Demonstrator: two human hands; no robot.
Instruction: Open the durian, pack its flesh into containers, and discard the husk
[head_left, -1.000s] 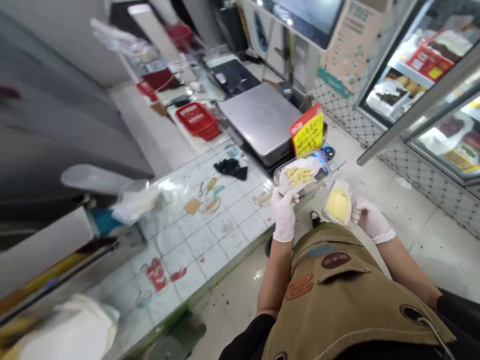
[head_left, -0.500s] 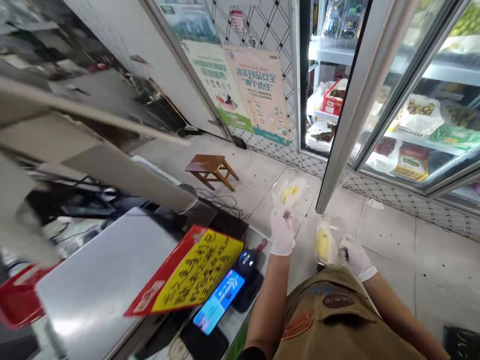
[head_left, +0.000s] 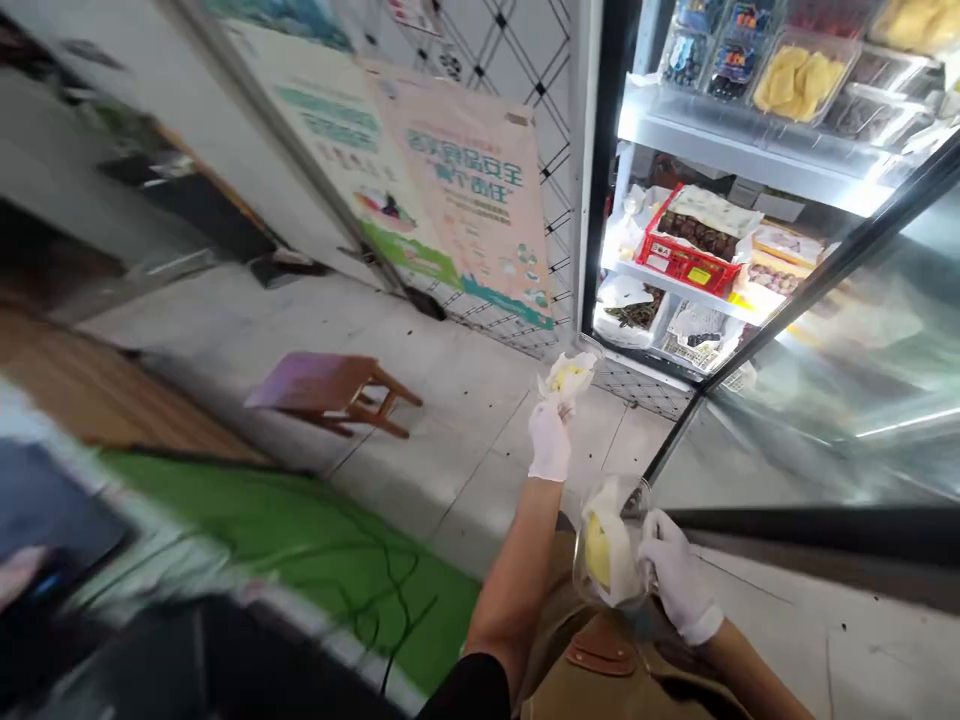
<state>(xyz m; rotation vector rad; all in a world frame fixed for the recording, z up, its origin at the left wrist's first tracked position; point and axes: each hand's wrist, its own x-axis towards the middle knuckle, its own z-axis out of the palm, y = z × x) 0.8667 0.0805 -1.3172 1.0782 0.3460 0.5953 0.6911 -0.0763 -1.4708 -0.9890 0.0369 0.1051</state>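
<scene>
White gloves cover both my hands. Ahead of me, my left hand (head_left: 551, 438) is closed on the near edge of a clear plastic fruit box (head_left: 592, 345), which has a piece of yellow fruit (head_left: 568, 376) on white paper inside. Closer to my body, my right hand (head_left: 671, 568) grips the side of another clear plastic fruit box (head_left: 636, 500). Pale yellow fruit (head_left: 598, 550) lies in it, partly covered by white paper. Both boxes are in the air, apart from each other. The left one is near the lower edge of the lit display fridge (head_left: 645, 365).
The fridge's glass door (head_left: 862, 400) stands ajar at the right. On its shelves are a red crate (head_left: 690, 265) and boxes of yellow fruit (head_left: 799, 82). A wooden stool (head_left: 322, 390) is on the floor at the left, beyond a green-topped counter edge (head_left: 300, 540) with cables.
My view has moved closer to the fridge, and its door now stands wider open. The counter screen and yellow sign have left view. Both hands still hold their boxes.
</scene>
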